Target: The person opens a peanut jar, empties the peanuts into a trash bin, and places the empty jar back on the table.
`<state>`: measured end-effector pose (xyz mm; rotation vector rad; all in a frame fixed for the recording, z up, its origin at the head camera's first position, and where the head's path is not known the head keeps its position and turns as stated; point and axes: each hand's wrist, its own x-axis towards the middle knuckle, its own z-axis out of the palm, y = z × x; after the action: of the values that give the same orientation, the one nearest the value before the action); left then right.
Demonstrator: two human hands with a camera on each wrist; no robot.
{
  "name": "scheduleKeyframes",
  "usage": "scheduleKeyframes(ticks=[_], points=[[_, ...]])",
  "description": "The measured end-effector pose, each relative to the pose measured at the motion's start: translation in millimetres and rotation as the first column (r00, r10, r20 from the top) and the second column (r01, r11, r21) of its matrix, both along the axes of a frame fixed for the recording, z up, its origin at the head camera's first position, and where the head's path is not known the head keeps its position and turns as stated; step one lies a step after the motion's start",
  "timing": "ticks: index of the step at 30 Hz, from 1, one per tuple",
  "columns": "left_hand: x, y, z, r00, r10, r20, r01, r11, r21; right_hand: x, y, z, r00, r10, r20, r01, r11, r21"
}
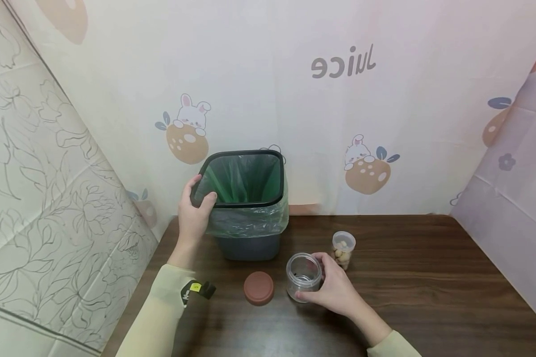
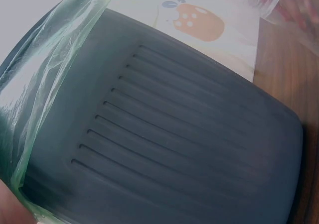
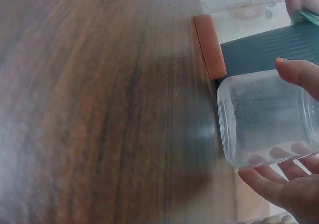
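A dark grey trash bin (image 1: 250, 248) with a black rim and a translucent green liner (image 1: 268, 220) stands at the back left of the table. My left hand (image 1: 194, 213) grips its left front corner, thumb over the rim. In the left wrist view the ribbed wall (image 2: 174, 119) of the bin fills most of the picture. My right hand (image 1: 337, 292) holds a clear, lidless jar (image 3: 269, 114) around its side, thumb in front and fingers behind. The jar stands upright at the table surface, apparently with nothing inside. Between bin and jar lies a round reddish-brown lid (image 1: 258, 287).
A small clear container (image 1: 343, 250) of pale nut-like pieces stands just behind my right hand. Beneath everything is a dark wooden table (image 1: 406, 277). A printed curtain (image 1: 295, 99) hangs along its back edge, and a floral one (image 1: 49, 213) along the left.
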<state>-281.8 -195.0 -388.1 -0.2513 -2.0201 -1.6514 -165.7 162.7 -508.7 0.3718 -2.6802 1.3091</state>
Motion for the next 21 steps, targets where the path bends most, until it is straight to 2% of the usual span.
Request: scheduleKeyframes(ticks=[21], points=[[-1.2,-0.4,-0.2,1.0,-0.011,0.01,0.011,1.0,0.0,-2.1,-2.3,-1.0,1.0,0.026,0.001,-0.026,1.0,0.016]])
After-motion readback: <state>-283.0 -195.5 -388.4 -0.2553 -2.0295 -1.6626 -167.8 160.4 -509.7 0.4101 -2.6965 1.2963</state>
